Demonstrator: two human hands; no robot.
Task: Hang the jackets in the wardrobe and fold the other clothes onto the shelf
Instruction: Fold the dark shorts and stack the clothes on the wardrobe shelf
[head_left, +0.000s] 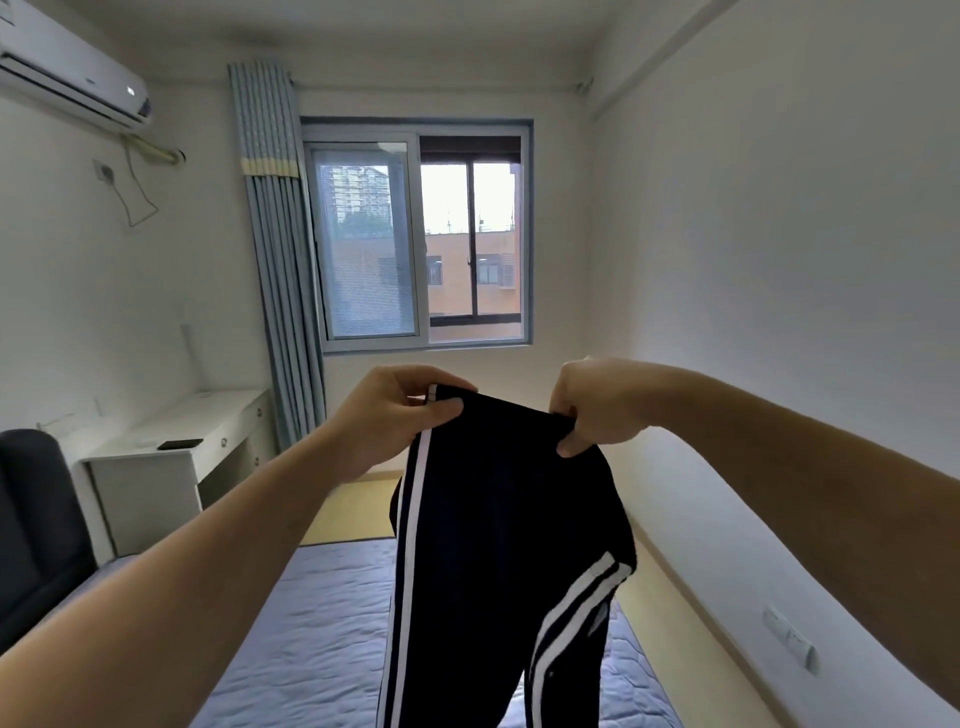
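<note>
One pair of striped trousers (498, 545) hangs unfolded over the near bed (322, 623), waistband pinched by left hand (384, 415) and right hand (597, 410); folding seemingly not begun

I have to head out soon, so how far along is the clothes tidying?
Done: nothing I can confirm; no wardrobe or shelf is in view. In hand: the left hand and right hand grip the waistband of the dark striped track pants, hanging unfolded above the mattress. Left: folding and shelving them; any jackets are out of sight.
</note>
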